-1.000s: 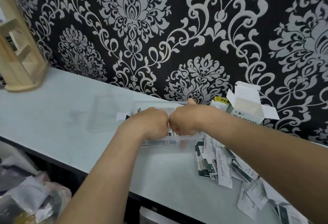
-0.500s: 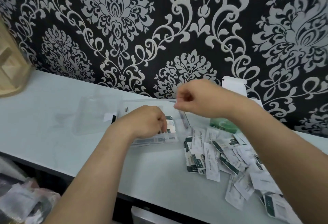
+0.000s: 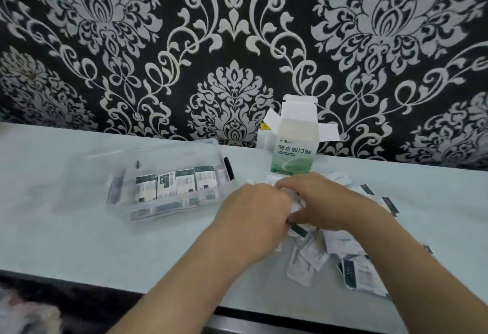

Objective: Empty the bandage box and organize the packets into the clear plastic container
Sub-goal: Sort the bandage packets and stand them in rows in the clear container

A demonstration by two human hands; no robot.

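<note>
Bandage packets point(image 3: 340, 241) lie in a loose heap on the right part of the worktop point(image 3: 79, 241), spreading toward its front edge. 4 more stand in a row inside the clear plastic container point(image 3: 163, 208), which sits left of the heap, mid-worktop. The bandage box point(image 3: 294, 154) stands open at the back edge; whether it still holds anything cannot be told.

The left hand point(image 3: 253, 209) and right hand point(image 3: 327, 201) meet on top of the heap, fingers curled down round a bunch of packets, fingertips hidden.

The bunch looks uneven, so slick packets will probably slip out and scatter as it lifts. A sweeping forearm could push those nearest the front edge off the worktop. Pressing the bunch into the container may topple the standing row or shove the light container away, since neither hand steadies it.
</note>
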